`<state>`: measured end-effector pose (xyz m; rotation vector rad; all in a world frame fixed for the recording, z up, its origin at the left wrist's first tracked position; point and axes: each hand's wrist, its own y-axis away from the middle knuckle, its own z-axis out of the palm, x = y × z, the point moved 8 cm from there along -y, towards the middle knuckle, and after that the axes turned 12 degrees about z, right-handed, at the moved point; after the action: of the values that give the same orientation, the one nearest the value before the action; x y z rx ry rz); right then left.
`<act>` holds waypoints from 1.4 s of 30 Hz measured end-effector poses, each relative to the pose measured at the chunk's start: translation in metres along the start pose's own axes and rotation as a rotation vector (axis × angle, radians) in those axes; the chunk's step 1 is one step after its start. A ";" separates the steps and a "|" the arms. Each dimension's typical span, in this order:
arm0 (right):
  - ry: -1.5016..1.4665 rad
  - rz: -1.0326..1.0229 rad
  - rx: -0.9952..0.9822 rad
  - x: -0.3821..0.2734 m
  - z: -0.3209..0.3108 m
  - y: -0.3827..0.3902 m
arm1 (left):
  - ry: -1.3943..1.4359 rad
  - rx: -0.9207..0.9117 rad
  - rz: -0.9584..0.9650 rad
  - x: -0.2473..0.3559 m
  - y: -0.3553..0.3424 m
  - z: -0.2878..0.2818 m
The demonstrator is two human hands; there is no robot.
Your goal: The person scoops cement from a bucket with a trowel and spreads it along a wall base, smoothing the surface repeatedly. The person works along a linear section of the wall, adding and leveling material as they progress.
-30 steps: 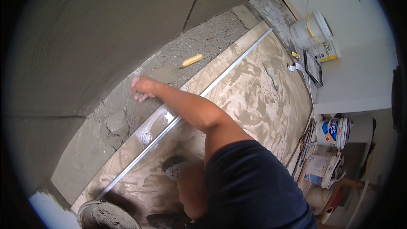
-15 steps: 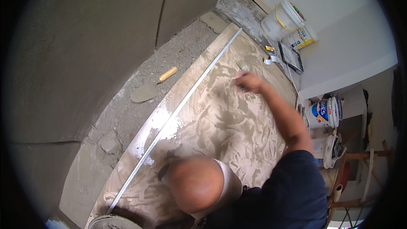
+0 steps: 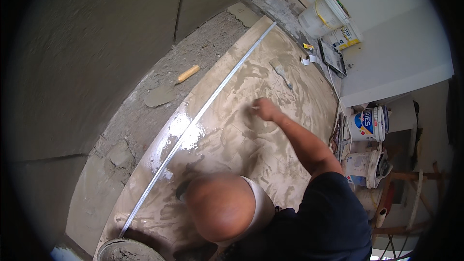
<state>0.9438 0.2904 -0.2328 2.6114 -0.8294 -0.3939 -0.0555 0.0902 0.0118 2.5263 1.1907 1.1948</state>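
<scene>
My right hand (image 3: pixel 263 109) reaches in from the lower right, over a pale tiled surface (image 3: pixel 232 137) smeared with wet grey cement. Its fingers are curled closed. Whatever they hold, if anything, is too blurred to make out. A flat grey tool (image 3: pixel 281 74) with a wide end and narrow handle lies just beyond it. Farther left, a trowel (image 3: pixel 187 74) with a wooden handle rests on rough mortar (image 3: pixel 145 82). A long metal straightedge (image 3: pixel 208 106) lies lengthwise along the tiles' left side. My left hand is out of view.
My bare knee (image 3: pixel 220 208) is at bottom middle. A bucket of mortar (image 3: pixel 128 251) stands at lower left. Smooth grey plaster (image 3: pixel 96 43) covers the upper left. White buckets (image 3: pixel 321 17), a black tray (image 3: pixel 332 58) and more buckets (image 3: pixel 367 124) line the right side.
My right hand has moved left and toward me over the wet tiles. The flat grey tool, partly hidden by it before, now shows fully. The view has shifted slightly.
</scene>
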 end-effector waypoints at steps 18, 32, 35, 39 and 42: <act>0.319 -0.744 -0.197 -0.514 0.090 -0.083 | 0.190 -0.094 0.126 0.026 -0.007 0.052; 0.188 -0.352 -0.169 -0.484 0.142 -0.067 | 0.263 -0.023 0.059 0.000 -0.007 0.038; 0.180 -0.439 -0.155 -0.486 0.143 -0.066 | 0.251 -0.005 0.060 -0.007 -0.009 0.037; 0.236 -0.524 -0.208 -0.490 0.147 -0.055 | 0.240 -0.017 0.058 -0.003 -0.007 0.038; 0.225 -0.563 -0.208 -0.491 0.153 -0.053 | 0.204 -0.008 0.016 -0.016 -0.008 0.025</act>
<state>0.5269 0.5837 -0.3184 2.5878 0.0321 -0.3024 -0.0489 0.0900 -0.0187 2.4597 1.2050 1.4888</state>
